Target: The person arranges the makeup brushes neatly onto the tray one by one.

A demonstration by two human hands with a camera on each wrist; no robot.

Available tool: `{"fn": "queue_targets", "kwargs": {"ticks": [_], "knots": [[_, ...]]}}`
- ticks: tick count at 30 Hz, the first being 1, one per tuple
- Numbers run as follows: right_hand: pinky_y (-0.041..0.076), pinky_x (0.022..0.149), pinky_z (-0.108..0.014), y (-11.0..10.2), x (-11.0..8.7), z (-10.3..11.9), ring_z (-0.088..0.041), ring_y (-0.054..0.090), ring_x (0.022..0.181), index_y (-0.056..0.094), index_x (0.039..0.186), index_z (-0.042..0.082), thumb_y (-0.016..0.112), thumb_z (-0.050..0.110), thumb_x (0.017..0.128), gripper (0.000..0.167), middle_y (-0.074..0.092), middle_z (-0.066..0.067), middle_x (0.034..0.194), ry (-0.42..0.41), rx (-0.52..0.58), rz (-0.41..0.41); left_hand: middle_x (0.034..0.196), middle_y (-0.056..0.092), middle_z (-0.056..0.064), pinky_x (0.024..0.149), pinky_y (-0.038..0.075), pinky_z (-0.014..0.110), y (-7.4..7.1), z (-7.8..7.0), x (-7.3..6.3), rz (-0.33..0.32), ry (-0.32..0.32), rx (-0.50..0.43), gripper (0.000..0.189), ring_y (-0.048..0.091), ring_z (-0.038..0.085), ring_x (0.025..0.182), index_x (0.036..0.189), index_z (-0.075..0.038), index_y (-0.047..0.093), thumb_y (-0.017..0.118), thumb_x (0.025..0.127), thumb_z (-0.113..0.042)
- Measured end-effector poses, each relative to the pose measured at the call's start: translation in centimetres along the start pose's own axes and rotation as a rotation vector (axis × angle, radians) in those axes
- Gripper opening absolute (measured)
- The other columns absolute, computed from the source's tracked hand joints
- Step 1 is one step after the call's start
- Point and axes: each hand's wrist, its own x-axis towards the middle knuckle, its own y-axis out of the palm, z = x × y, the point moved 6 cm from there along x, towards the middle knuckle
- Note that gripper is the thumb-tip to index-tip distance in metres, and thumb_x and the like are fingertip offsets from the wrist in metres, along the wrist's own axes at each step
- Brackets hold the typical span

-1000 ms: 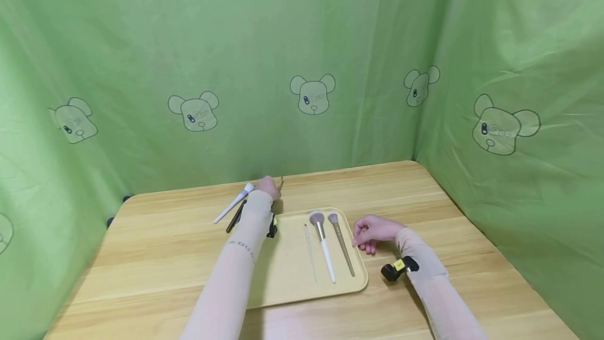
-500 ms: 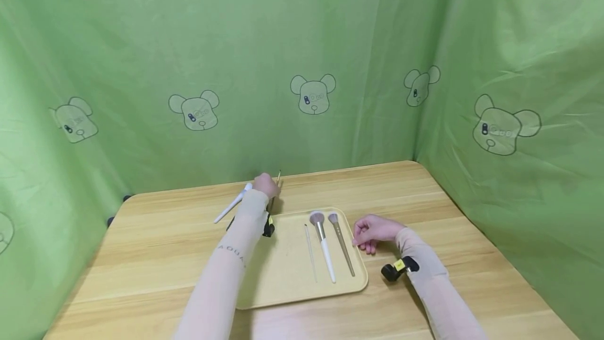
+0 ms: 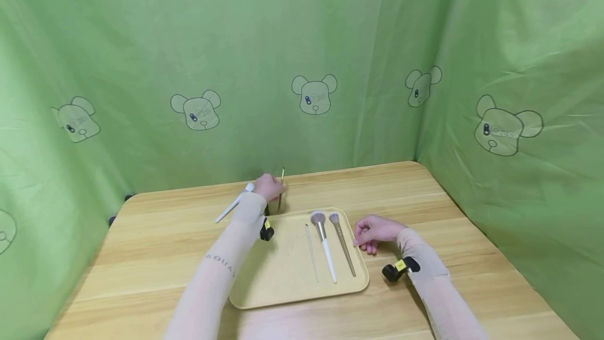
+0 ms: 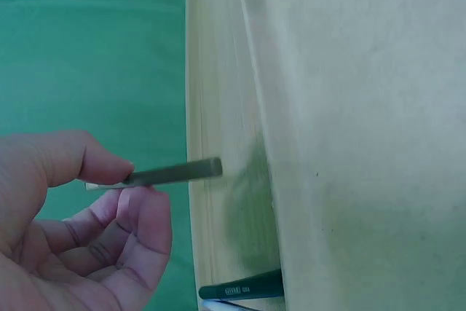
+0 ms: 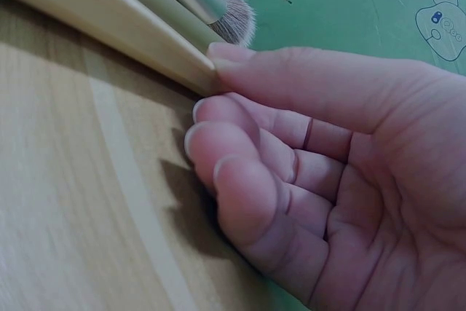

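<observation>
My left hand (image 3: 268, 187) pinches a slim makeup brush (image 4: 175, 173) between thumb and fingers, over the table's back edge. In the head view the brush stands nearly upright, its gold part on top. My right hand (image 3: 377, 229) holds the right rim of a yellow tray (image 3: 276, 272), thumb on top and fingers curled below, as the right wrist view shows. On the tray's right half lie a very thin brush (image 3: 311, 253), a fluffy white-handled brush (image 3: 326, 250) and a brown-handled brush (image 3: 344, 248), side by side.
Behind the left forearm a white brush (image 3: 230, 209) lies on the wooden table (image 3: 141, 256). A dark-handled brush (image 4: 244, 287) lies by the tray's edge, mostly hidden by the arm in the head view. Green curtains (image 3: 245, 67) enclose the table's back and sides.
My left hand has raised the slim brush, which now stands more upright and shows more of its length. The left forearm has swung left, covering the dark brush. My right hand keeps its place.
</observation>
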Motion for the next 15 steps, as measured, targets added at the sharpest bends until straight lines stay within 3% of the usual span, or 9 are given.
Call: {"fn": "queue_targets", "kwargs": {"ticks": [9, 15], "knots": [[0.053, 0.049, -0.02, 0.0, 0.0, 0.0, -0.009, 0.057, 0.051, 0.058, 0.085, -0.001, 0.07, 0.01, 0.086, 0.016, 0.062, -0.002, 0.066, -0.003, 0.002, 0.001, 0.061, 0.061, 0.003, 0.078, 0.06, 0.041, 0.6, -0.5, -2.3, 0.087, 0.047, -0.04, 0.032, 0.066, 0.025, 0.066, 0.061, -0.016, 0.048, 0.066, 0.088, -0.016], [0.053, 0.049, -0.02, 0.0, 0.0, 0.0, -0.009, 0.057, 0.051, 0.058, 0.085, 0.0, 0.069, 0.01, 0.086, 0.015, 0.062, -0.002, 0.066, 0.0, 0.007, 0.004, 0.062, 0.062, 0.004, 0.071, 0.062, 0.037, 1.1, -0.7, -3.9, 0.109, 0.074, -0.085, 0.025, 0.064, 0.02, 0.06, 0.067, -0.013, 0.05, 0.066, 0.086, -0.013]]}}
